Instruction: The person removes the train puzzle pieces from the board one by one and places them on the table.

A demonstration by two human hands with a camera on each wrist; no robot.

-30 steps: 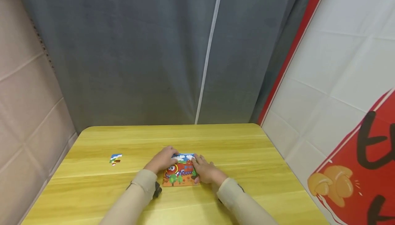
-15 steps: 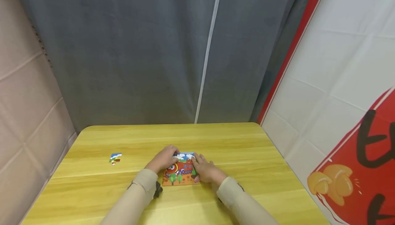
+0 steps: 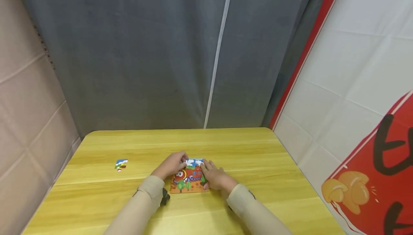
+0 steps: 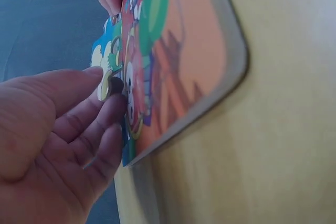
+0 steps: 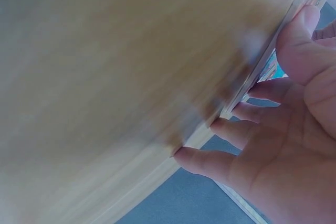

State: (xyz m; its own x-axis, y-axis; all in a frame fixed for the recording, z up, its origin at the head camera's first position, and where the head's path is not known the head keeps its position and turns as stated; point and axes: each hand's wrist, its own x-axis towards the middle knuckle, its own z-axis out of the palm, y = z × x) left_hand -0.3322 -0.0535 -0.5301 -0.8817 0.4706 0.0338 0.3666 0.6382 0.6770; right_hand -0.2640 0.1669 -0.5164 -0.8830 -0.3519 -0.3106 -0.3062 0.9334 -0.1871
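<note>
- Corner at far left of the puzzle board (image 3: 195,189) is hidden behind the left hand (image 3: 170,165); the right hand (image 3: 217,178), fingers extended, covers part of its right edge.
- Board, on the tabletop (image 3: 251,156) between both hands: red train, orange ground, green trees, blue sky.
- Counted: one board; one puzzle piece (image 4: 104,86), pinched by the left hand; one cluster of pieces (image 3: 122,162), too small to number.

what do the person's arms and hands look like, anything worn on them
Both arms have plain beige long sleeves: the left sleeve and the right sleeve end at the wrists with no print visible. The left hand and right hand are bare. A small black block shows by the left cuff; dark bits show by the right, too small to make out.
</note>
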